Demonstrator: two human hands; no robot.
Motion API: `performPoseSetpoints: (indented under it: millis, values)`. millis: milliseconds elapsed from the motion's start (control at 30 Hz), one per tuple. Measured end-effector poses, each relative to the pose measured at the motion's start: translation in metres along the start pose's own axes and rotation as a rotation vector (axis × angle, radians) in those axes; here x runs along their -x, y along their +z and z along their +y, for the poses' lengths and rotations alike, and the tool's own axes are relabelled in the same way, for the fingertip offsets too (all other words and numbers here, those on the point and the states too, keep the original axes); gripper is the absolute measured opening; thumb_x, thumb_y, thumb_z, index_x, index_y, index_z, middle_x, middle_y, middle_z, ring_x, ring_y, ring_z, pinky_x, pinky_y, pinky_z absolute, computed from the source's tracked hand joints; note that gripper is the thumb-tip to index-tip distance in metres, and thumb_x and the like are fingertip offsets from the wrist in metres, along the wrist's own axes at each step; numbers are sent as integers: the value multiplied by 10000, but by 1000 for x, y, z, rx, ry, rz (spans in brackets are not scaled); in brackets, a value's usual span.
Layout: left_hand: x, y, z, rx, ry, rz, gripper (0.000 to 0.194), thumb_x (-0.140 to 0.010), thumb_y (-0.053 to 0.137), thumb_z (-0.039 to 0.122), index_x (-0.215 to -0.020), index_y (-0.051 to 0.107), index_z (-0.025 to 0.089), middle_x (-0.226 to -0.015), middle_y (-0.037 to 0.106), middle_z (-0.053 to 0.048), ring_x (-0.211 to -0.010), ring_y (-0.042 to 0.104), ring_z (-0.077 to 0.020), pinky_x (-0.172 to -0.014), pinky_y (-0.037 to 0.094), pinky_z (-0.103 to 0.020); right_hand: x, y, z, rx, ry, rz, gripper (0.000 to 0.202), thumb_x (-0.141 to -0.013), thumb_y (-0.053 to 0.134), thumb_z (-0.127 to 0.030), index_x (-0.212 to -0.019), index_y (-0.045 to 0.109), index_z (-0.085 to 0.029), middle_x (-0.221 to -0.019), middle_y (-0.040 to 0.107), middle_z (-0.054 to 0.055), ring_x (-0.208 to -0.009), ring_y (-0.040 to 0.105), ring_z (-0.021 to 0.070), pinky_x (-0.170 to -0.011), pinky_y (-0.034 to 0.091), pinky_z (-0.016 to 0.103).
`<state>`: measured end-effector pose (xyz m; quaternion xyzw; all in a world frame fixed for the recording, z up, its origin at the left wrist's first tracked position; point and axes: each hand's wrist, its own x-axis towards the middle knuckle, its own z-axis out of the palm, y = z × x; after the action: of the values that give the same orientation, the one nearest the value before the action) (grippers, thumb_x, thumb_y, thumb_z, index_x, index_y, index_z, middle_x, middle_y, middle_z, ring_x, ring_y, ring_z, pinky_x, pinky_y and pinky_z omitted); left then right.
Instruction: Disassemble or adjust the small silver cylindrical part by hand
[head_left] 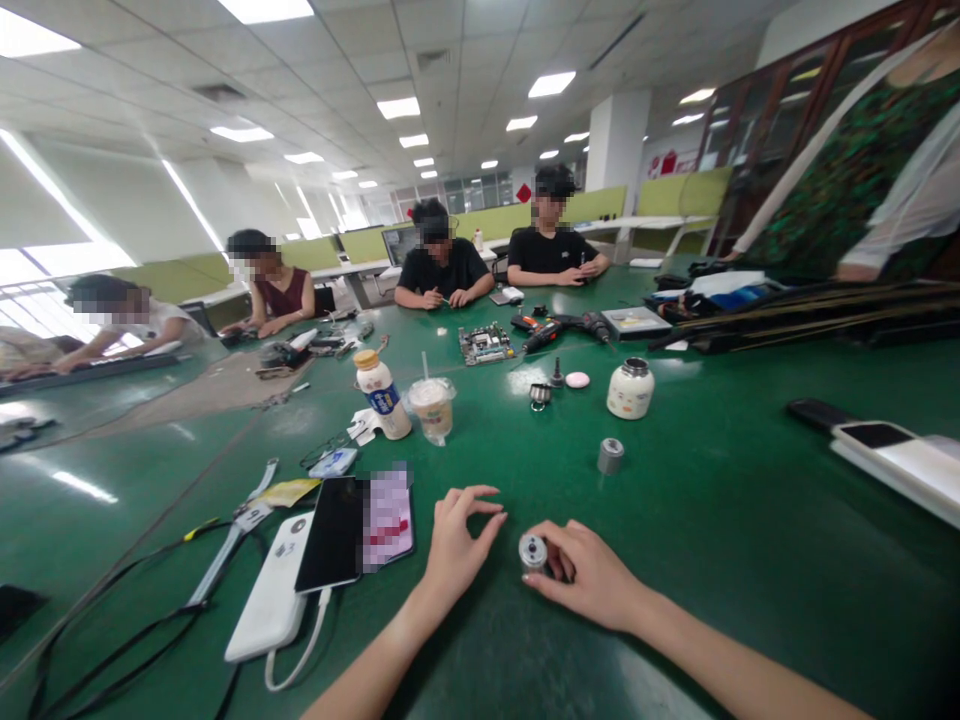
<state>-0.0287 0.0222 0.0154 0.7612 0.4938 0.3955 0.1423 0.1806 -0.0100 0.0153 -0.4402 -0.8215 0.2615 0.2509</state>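
Right grip (592, 572) clamped on metal cylinder (532, 552), long axis roughly upright; left grip (456, 535) empty, fingers apart, near cylinder's left side.

The bottle (383, 396) stands left of the cup (432, 410) on the table (697, 500).
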Motion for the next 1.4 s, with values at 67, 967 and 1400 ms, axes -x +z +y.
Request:
performPoseSetpoints:
  millis: [67, 967, 1400]
  values:
    - [0, -4, 12, 28, 26, 13, 252, -830, 705, 181, -1047, 600, 254, -926, 778, 1, -963, 618, -247, -886, 391, -414, 0, 1, 1, 2, -9, 2, 211, -864, 655, -388, -985, 576, -235, -684, 595, -51, -654, 540, 160, -661, 353, 268]
    - [15, -14, 49, 136, 241, -160, 547, -753, 588, 36, -1246, 501, 257, -1185, 684, -38, -1105, 531, -257, -946, 387, -417, -1, 6, 9, 24, -21, 21, 197, -870, 620, -394, -944, 575, -218, -684, 627, -30, -644, 552, 168, -655, 355, 279]
    - [11, -8, 42, 89, 129, -42, 465, -841, 691, 178, -1241, 469, 260, -903, 773, -3, -978, 608, -254, -896, 370, -418, 0, 2, 3, 10, -13, 3, 226, -881, 618, -423, -995, 578, -232, -686, 614, -40, -650, 552, 164, -657, 357, 271]
